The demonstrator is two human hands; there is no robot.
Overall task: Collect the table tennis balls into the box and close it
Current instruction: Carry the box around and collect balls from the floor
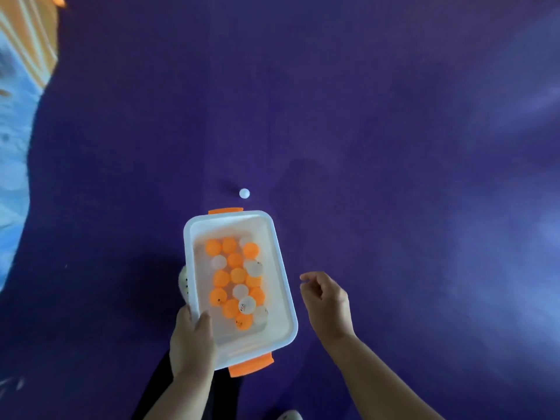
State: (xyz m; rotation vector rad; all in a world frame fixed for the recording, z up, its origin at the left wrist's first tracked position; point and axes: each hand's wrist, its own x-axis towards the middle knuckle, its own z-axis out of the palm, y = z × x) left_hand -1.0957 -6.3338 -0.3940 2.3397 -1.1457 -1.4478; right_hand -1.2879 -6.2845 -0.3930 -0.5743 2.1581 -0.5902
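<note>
A white plastic box (281, 268) with orange latches at both short ends is held above a purple floor. It has no lid on, and several orange and white table tennis balls (238, 275) lie inside. My left hand (191, 338) grips the box's near left rim, thumb over the edge. My right hand (325, 301) hovers just right of the box, fingers loosely curled, holding nothing. One white ball (244, 193) lies on the floor just beyond the box's far end. No lid is in view.
The purple floor (363, 116) fills most of the view. A light blue and orange striped surface (18, 86) borders it at the far left. My white shoes show under the box (184, 280) and at the bottom edge (291, 415).
</note>
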